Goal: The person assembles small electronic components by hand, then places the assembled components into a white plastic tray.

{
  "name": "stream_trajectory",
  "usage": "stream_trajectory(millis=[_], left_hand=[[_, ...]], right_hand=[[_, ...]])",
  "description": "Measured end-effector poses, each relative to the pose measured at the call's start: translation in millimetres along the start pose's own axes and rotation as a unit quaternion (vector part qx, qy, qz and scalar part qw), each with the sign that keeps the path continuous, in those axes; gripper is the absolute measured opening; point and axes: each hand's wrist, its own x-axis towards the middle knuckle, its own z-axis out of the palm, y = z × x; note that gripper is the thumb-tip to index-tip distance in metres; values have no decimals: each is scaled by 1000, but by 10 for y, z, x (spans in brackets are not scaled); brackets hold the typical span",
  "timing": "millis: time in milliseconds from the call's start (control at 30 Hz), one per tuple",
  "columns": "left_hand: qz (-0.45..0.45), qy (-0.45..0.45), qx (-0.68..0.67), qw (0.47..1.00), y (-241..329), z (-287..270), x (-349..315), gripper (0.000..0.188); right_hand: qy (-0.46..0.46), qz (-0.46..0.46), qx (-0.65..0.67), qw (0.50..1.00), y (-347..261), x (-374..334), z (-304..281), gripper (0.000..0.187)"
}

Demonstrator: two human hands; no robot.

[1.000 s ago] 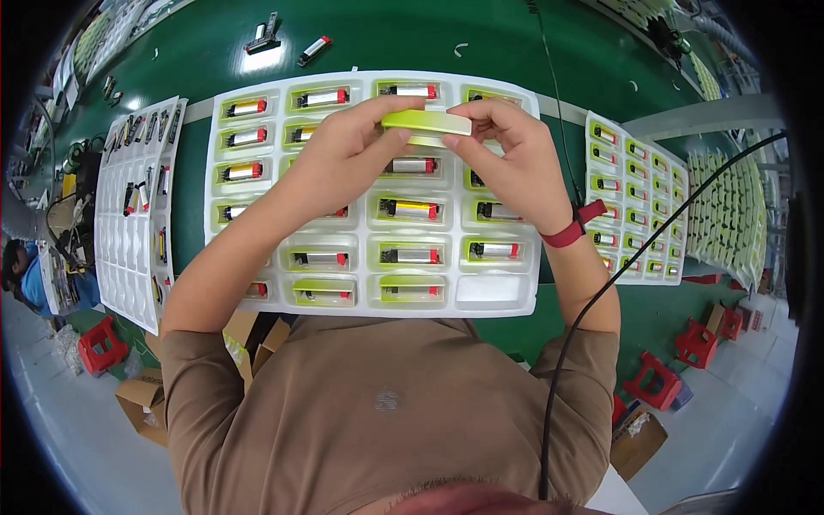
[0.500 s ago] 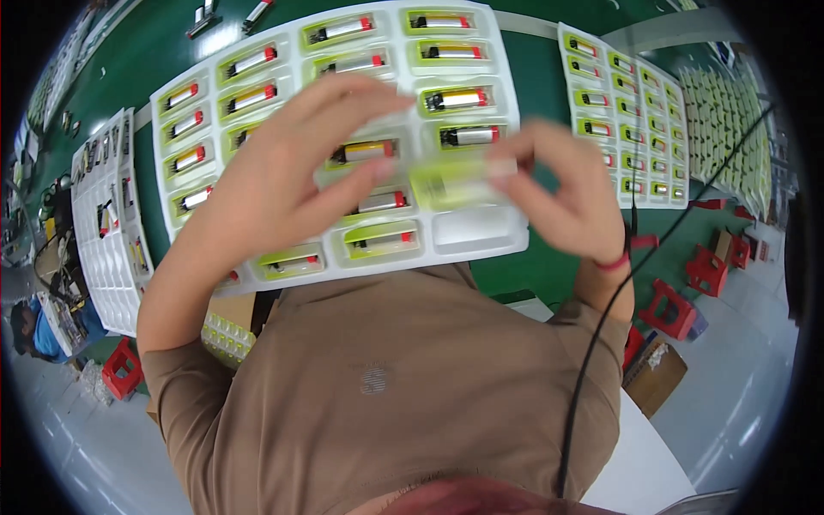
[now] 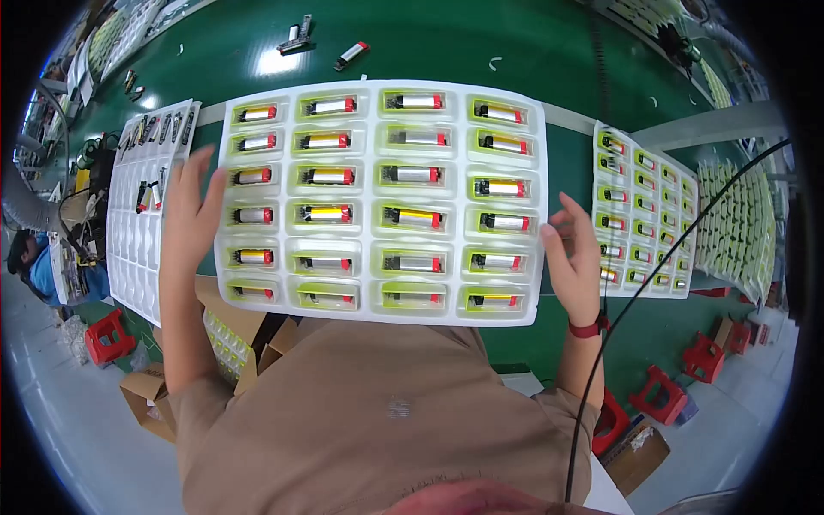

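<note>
A white tray (image 3: 366, 197) lies in front of me, with rows of recesses. Every recess holds a clear yellow-green case with a small battery-like cylinder inside, silver or yellow with a red end. The nearest right recess holds one such case (image 3: 495, 300) too. At the tray's left edge is my left hand (image 3: 190, 206), fingers apart and thumb close to the rim. My right hand (image 3: 573, 257) is beside the right edge, fingers loosely bent and apart, holding nothing. Whether either hand touches the rim I cannot tell.
To the right stand a similar filled tray (image 3: 628, 232) and stacked trays (image 3: 736, 227). A partly filled white tray (image 3: 129, 232) lies left. Loose cylinders (image 3: 351, 56) rest on the green table (image 3: 429, 43). A black cable (image 3: 635, 300) hangs at right; cardboard boxes (image 3: 148, 399) stand below.
The case from my right hand now sits in the nearest right recess, which was bare before. Both hands moved outward to the tray's sides. The tray appears lower in view.
</note>
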Motion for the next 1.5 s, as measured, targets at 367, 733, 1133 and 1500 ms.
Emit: stream_trajectory(millis=[367, 733, 1133, 1500], left_hand=[[-58, -60, -294, 952, -253, 52, -348, 29], [-156, -154, -593, 775, -415, -28, -235, 51], [-15, -231, -635, 737, 876, 85, 152, 48], [-63, -437, -642, 627, 3581, 1647, -2, 57]], right_hand=[[-105, 53, 258, 959, 20, 238, 86, 31], [-78, 33, 330, 940, -57, 408, 194, 28], [6, 35, 262, 964, -180, 62, -1329, 31], [56, 167, 100, 979, 1128, -165, -3969, 28]])
